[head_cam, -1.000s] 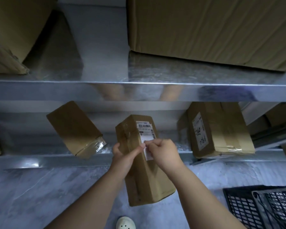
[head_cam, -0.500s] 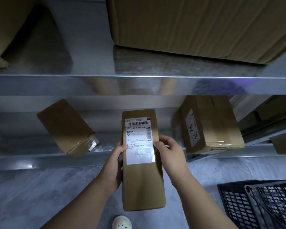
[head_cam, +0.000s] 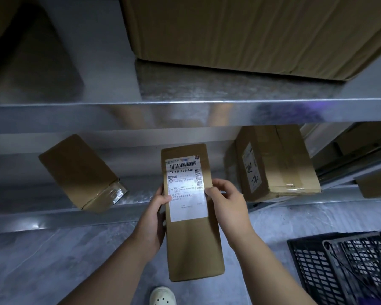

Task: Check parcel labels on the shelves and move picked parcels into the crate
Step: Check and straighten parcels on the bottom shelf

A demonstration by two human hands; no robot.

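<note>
At frame centre, a long, stiff brown cardboard parcel (head_cam: 193,216), seemingly light, is gripped along its side edges by curled left hand (head_cam: 154,219) and right hand (head_cam: 227,205).

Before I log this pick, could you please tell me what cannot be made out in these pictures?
Head view throughout.
The label on the held parcel: fine print too small; only 159-159-L02-140 reads.
The tilted box at left: no label on visible faces.
The crate: cut off by right and bottom edges, contents unclear.
The upper box: cut off by the top edge.
The right box label: steeply angled, print unreadable.
</note>
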